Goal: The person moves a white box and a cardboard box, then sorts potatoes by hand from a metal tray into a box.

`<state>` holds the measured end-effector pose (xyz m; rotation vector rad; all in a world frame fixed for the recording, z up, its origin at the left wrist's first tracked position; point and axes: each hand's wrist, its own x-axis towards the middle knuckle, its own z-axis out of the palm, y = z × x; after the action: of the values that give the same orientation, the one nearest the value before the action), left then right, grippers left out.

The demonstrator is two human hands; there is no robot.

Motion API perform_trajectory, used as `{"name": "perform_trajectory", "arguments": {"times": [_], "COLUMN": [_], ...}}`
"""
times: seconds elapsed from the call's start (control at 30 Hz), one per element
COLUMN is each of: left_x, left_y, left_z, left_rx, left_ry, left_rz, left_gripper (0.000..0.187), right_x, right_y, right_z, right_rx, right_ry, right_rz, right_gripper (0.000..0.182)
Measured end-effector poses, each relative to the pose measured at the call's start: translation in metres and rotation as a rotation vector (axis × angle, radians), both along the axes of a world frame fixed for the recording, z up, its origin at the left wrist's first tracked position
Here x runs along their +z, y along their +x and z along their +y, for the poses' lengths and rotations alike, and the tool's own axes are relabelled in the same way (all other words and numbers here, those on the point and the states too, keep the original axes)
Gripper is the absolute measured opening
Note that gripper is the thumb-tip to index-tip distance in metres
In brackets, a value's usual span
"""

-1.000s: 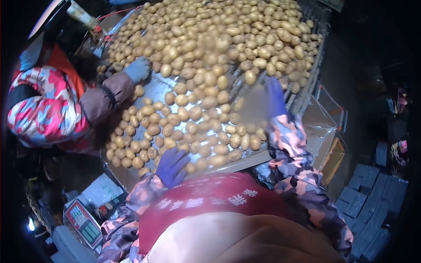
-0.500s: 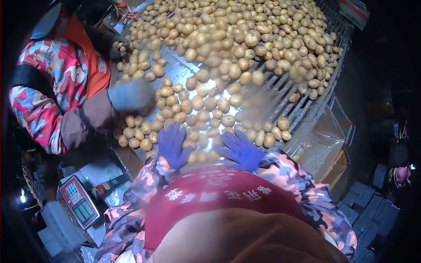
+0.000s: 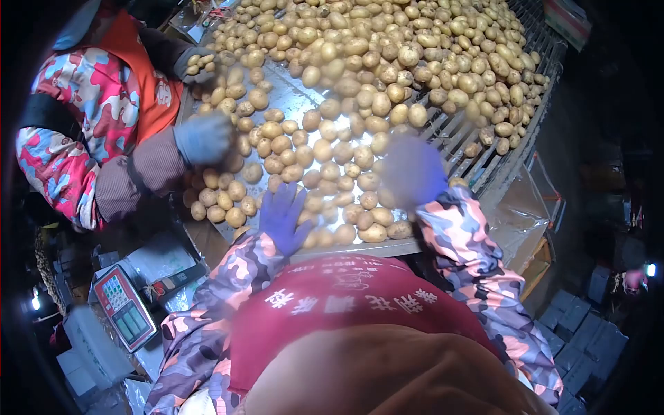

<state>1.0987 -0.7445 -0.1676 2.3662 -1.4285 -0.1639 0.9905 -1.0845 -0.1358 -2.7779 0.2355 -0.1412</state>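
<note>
Currently a co-worker's grey-gloved hand (image 3: 202, 138) is lying on the potatoes (image 3: 325, 149) at the left edge; the left hand (image 3: 283, 218), blue-gloved, is resting flat and unclenched with fingers spread on the near row, while the right hand (image 3: 413, 171) is hovering blurred over the right side, grip impossible to tell. Potatoes are covering the slatted metal sorting table (image 3: 484, 162), piled thicker at the far end. Versus half a second ago, the right hand is sitting farther out and higher, no longer beside the left.
</note>
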Motion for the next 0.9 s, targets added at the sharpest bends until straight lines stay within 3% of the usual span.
{"name": "perform_trajectory", "arguments": {"times": [0.13, 0.2, 0.3, 0.33, 0.37, 0.43, 0.47, 0.5, 0.57, 0.67, 0.73, 0.77, 0.8, 0.9], "left_x": [-0.003, -0.012, -0.003, 0.0, 0.004, 0.008, 0.009, 0.01, 0.011, 0.023, -0.009, -0.02, -0.006, 0.037], "left_y": [-0.002, -0.003, -0.005, -0.006, -0.006, -0.004, -0.002, 0.0, 0.011, 0.03, 0.047, 0.054, 0.058, 0.064], "left_z": [0.009, 0.021, 0.029, 0.031, 0.031, 0.028, 0.026, 0.025, 0.012, -0.027, -0.053, -0.066, -0.082, -0.121], "left_rx": [-0.009, -0.012, -0.028, -0.023, -0.018, -0.017, -0.021, -0.025, -0.102, -0.154, -0.134, -0.124, -0.039, 0.146], "left_ry": [-0.044, -0.06, -0.018, -0.03, -0.044, -0.079, -0.097, -0.112, -0.208, -0.284, -0.197, -0.155, -0.048, 0.162], "left_rz": [0.032, 0.051, 0.101, 0.12, 0.14, 0.163, 0.166, 0.172, 0.062, -0.048, -0.183, -0.251, -0.094, 0.255], "left_gripper": [0.068, 0.067, 0.063, 0.062, 0.061, 0.06, 0.059, 0.059, 0.057, 0.052, 0.05, 0.049, 0.05, 0.056], "right_x": [0.045, 0.081, 0.017, 0.003, -0.011, 0.002, 0.046, 0.055, 0.073, 0.068, 0.069, 0.059, 0.041, -0.023], "right_y": [0.042, 0.056, 0.044, 0.039, 0.034, -0.008, -0.025, -0.05, -0.078, -0.085, -0.093, -0.094, -0.093, -0.09], "right_z": [0.055, 0.062, 0.022, 0.015, 0.007, 0.002, 0.012, 0.026, 0.01, 0.012, 0.051, 0.072, 0.084, 0.11], "right_rx": [0.001, 0.1, 0.47, 0.299, -0.033, -0.32, -0.338, -0.268, -0.573, -0.147, -0.421, -0.474, -0.313, -0.003], "right_ry": [-0.031, -0.171, -0.295, 0.484, 1.244, 1.826, 1.792, 1.491, 1.664, 0.87, 1.463, 1.59, 1.348, 0.26], "right_rz": [0.276, 0.364, -0.075, 0.131, 0.142, 0.177, 0.119, -0.13, 0.081, 0.666, 0.504, 0.439, 0.413, 0.26], "right_gripper": [0.035, 0.038, 0.038, 0.038, 0.038, 0.032, 0.032, 0.031, 0.026, 0.028, 0.027, 0.026, 0.025, 0.022]}}
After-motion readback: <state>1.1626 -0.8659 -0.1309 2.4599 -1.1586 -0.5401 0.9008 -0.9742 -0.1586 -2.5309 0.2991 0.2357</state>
